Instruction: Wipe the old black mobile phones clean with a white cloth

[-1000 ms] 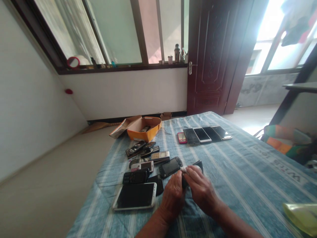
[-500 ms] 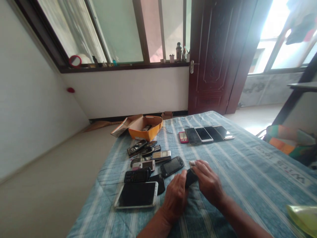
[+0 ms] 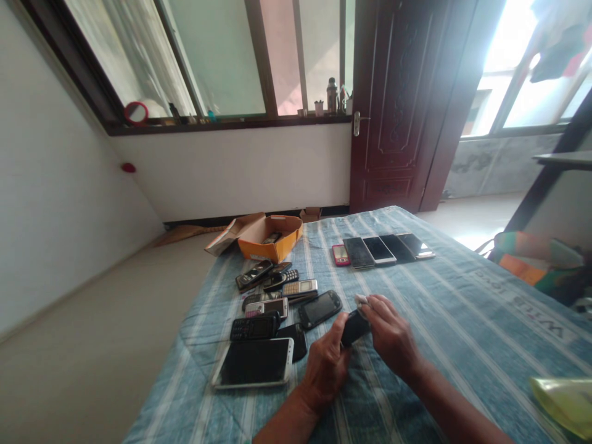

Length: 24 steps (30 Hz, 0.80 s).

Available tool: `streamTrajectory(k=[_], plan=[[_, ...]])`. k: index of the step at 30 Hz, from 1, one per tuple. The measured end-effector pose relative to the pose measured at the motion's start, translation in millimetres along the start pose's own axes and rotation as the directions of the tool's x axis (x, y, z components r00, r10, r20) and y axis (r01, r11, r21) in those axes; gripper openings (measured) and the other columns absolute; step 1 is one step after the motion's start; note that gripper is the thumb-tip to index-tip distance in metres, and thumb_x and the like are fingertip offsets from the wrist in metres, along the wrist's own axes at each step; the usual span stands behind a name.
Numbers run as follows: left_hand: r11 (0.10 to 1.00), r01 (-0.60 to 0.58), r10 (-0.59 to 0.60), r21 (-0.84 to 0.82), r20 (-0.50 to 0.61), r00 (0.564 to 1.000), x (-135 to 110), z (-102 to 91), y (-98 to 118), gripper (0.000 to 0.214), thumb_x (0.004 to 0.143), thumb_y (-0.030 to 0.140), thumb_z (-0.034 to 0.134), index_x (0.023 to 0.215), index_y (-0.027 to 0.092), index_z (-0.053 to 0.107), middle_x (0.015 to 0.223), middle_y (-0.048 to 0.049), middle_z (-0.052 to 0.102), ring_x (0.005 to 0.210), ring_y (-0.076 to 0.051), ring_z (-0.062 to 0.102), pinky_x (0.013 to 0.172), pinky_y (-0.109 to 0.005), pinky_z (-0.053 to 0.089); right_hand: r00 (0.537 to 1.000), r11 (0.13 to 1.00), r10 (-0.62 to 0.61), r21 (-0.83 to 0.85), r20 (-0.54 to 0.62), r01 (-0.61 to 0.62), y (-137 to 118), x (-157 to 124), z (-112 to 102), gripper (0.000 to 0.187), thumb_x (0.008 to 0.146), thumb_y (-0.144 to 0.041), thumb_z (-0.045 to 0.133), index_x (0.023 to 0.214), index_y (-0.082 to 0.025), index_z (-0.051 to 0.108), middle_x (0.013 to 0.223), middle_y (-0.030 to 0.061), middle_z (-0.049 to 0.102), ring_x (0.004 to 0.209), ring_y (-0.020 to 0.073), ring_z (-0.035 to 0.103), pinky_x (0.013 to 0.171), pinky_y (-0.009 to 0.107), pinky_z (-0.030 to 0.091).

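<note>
My left hand (image 3: 327, 356) grips a dark phone (image 3: 354, 327) by its near end, thumb along the edge. Pressed against the phone's far end is a small white cloth or tissue (image 3: 361, 300), pinched under the fingers of my right hand (image 3: 392, 330). Just left of the held phone lies a black touchscreen phone (image 3: 320, 309). Several older keypad phones, among them a silver one (image 3: 300, 288) and a black one (image 3: 254, 327), lie in a loose pile. Nearest me on that side is a large white-framed phone (image 3: 254, 362).
An open orange cardboard box (image 3: 272, 246) with something dark inside stands at the far left of the striped cloth (image 3: 444, 333). A row of phones, including a white one (image 3: 378, 250) and a small red one (image 3: 341, 255), lies farther back. Yellow-green plastic (image 3: 562, 401) sits at the right edge.
My right hand and the white cloth have shifted slightly on the phone, exposing more of its dark surface. My left hand keeps its grip. The whole view has drifted a little.
</note>
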State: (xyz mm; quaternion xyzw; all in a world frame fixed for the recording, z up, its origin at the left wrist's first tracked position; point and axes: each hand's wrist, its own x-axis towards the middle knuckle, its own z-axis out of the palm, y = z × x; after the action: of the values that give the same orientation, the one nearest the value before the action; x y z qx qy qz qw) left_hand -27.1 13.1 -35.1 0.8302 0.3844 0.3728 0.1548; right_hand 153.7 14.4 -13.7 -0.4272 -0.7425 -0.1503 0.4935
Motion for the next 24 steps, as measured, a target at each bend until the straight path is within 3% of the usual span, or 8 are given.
streamTrajectory(k=[8, 15, 24], plan=[[0.992, 0.058, -0.055, -0.108, 0.029, 0.998, 1.5, -3.6, 5.1, 0.056, 0.083, 0.011, 0.051, 0.137, 0.017, 0.038, 0.122, -0.0098, 0.066, 0.104, -0.021, 0.066, 0.091, -0.035, 0.055, 0.999, 0.998, -0.031, 0.061, 0.021, 0.03, -5.8, -3.4, 1.9, 0.027, 0.092, -0.007, 0.044, 0.105, -0.016, 0.066, 0.106, 0.0111, 0.065, 0.11, 0.0235, 0.058, 0.093, 0.042, 0.053], [0.988, 0.088, -0.083, -0.125, 0.047, 0.995, 3.8, -7.3, 10.7, 0.059, 0.079, 0.006, 0.05, 0.136, 0.019, 0.039, 0.11, -0.0067, 0.07, 0.087, -0.017, 0.069, 0.08, -0.03, 0.057, 1.0, 1.0, -0.009, 0.023, 0.008, 0.009, 2.4, 1.3, -2.0, 0.027, 0.093, -0.01, 0.043, 0.102, -0.017, 0.067, 0.102, 0.0105, 0.066, 0.107, 0.0231, 0.059, 0.089, 0.04, 0.054], [0.995, 0.049, -0.047, -0.086, 0.024, 0.999, 4.3, -4.9, 6.5, 0.054, 0.082, 0.011, 0.05, 0.134, 0.019, 0.04, 0.108, -0.0077, 0.07, 0.087, -0.018, 0.069, 0.081, -0.033, 0.057, 0.999, 0.999, -0.009, 0.038, 0.035, 0.007, 1.5, 0.5, 2.0, 0.026, 0.093, -0.012, 0.043, 0.101, -0.018, 0.067, 0.1, 0.0097, 0.065, 0.106, 0.0222, 0.059, 0.091, 0.039, 0.053]])
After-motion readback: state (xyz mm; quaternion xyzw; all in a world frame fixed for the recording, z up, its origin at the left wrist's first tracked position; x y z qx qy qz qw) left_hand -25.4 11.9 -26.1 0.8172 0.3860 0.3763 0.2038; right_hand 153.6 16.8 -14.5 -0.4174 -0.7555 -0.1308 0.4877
